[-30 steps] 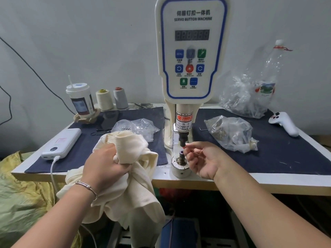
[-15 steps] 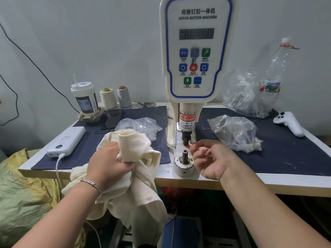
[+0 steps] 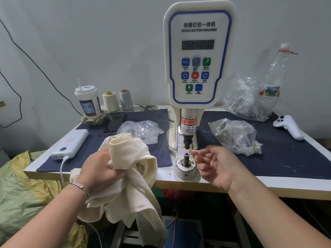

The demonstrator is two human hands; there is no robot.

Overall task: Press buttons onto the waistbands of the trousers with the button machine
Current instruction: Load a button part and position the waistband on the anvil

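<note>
Two hands seen: our left hand [image 3: 100, 167] clenched cream trousers [image 3: 129, 176] at the table [image 3: 268, 185] edge; button machine [image 3: 197, 68] post [image 3: 186, 158] centre; our right hand [image 3: 216, 167] hung loose, fingers relaxed, holding nothing.

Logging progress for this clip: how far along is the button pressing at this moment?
Early in the cycle. Looks done: a small part sits on the lower die. In hand: the left hand grips the bunched cream trousers beside the button machine; the right hand, fingers loosely open, hovers by the die. Left: lay the waistband over the die and press.
</note>
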